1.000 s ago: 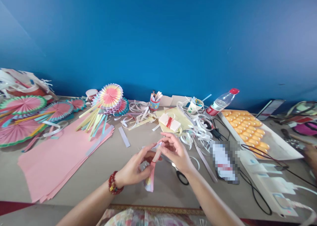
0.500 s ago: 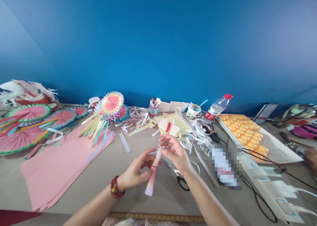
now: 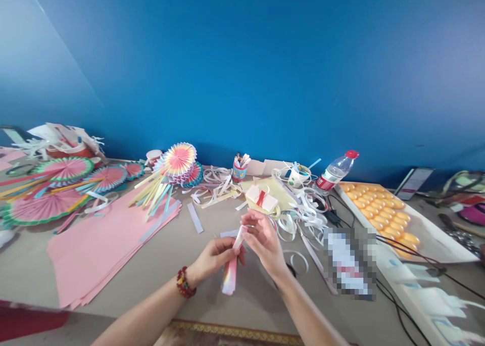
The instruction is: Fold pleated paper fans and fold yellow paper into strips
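A narrow folded paper strip [image 3: 229, 279], pink shading into white and pastel at its lower end, is held upright at a slant between my hands above the table. My left hand [image 3: 214, 257], with a red bead bracelet at the wrist, pinches it around the middle. At the strip's upper end, my right hand [image 3: 267, 242] has its thumb and fingers closed about the paper. Behind my right wrist the scissors [image 3: 291, 270] are mostly hidden, with only a bit of black handle showing. A white paper block with a red band [image 3: 261, 198] lies just beyond my fingers.
Pink paper sheets [image 3: 102, 250] lie left, with pleated paper fans [image 3: 180, 159] behind. Curled white strips [image 3: 288, 225], a pen cup [image 3: 239, 172] and a plastic bottle [image 3: 337, 171] are farther back. On the right are a tray of orange ovals [image 3: 447, 240], cables and a power strip [image 3: 417, 290].
My left fingers have closed in higher on the folded strip, nearer my right hand. The scissors are now more covered by my right arm. The view has shifted slightly.
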The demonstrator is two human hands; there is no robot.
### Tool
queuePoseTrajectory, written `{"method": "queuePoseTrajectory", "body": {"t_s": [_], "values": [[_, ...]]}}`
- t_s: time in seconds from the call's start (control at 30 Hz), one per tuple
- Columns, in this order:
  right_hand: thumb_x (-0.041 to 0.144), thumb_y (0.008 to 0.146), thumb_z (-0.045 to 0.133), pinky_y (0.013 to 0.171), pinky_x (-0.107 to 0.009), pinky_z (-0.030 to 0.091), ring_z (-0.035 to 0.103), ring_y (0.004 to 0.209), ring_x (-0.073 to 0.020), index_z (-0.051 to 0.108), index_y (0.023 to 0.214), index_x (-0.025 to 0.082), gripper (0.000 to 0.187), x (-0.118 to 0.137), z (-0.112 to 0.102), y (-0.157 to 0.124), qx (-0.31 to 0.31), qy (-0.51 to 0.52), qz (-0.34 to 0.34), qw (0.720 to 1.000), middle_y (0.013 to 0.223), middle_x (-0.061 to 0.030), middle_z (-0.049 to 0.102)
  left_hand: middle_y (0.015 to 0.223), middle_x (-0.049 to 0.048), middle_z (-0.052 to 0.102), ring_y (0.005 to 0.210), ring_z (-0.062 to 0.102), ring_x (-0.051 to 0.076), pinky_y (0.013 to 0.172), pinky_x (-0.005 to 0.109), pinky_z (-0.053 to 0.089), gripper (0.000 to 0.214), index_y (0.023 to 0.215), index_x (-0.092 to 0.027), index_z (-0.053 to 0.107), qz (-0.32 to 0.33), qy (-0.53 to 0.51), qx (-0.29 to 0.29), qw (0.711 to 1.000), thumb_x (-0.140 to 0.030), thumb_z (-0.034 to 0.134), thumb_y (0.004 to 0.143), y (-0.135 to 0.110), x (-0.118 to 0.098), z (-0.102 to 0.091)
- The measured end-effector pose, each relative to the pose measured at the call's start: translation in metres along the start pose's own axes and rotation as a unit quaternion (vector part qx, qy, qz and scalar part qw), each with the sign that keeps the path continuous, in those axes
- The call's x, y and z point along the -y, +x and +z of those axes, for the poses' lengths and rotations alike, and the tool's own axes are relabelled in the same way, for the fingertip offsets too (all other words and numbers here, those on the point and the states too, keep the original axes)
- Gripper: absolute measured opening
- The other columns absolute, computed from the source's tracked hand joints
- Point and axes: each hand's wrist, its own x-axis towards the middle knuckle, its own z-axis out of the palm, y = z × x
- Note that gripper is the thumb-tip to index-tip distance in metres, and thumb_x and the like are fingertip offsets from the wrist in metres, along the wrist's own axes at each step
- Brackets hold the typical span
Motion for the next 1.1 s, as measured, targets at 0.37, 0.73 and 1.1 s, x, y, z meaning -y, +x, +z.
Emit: {"method": "queuePoseTrajectory", "body": {"t_s": [0.37, 0.73, 1.1], "values": [[0.039, 0.075, 0.079, 0.093, -0.043, 0.051, 0.065, 0.100, -0.0212, 0.031, 0.148, 0.034, 0.088, -0.026, 0.006, -0.011, 0.047, 0.050, 0.052, 0.996, 0.117, -0.0074, 0.061, 0.070, 0.0045, 0.064, 0.059, 0.049, 0.012, 0.057, 0.022, 0.035, 0.052, 0.087, -0.009, 0.074, 0.011, 0.030, -0.032, 0.999, -0.060, 0.060, 0.085, 0.003, 0.005, 0.003], [0.038, 0.087, 0.066, 0.072, -0.032, 0.057, 0.068, 0.077, -0.0179, 0.050, 0.134, 0.024, 0.051, -0.021, -0.005, -0.005, -0.019, -0.020, -0.003, 1.000, 0.090, -0.0038, 0.070, 0.073, 0.0073, 0.070, 0.063, 0.059, 0.017, 0.057, 0.024, 0.043, 0.054, 0.091, -0.011, 0.075, -0.019, 0.045, -0.010, 0.999, -0.063, 0.059, 0.084, 0.003, 0.009, 0.003], [0.035, 0.093, 0.060, 0.075, -0.031, 0.057, 0.068, 0.081, -0.0175, 0.056, 0.127, 0.024, 0.037, -0.016, -0.008, -0.011, -0.042, -0.078, -0.034, 0.995, 0.095, -0.0050, 0.071, 0.084, 0.0111, 0.076, 0.068, 0.065, 0.018, 0.062, 0.025, 0.047, 0.048, 0.093, -0.009, 0.074, -0.023, 0.057, -0.001, 0.998, -0.054, 0.056, 0.090, -0.001, 0.007, 0.000]]}}
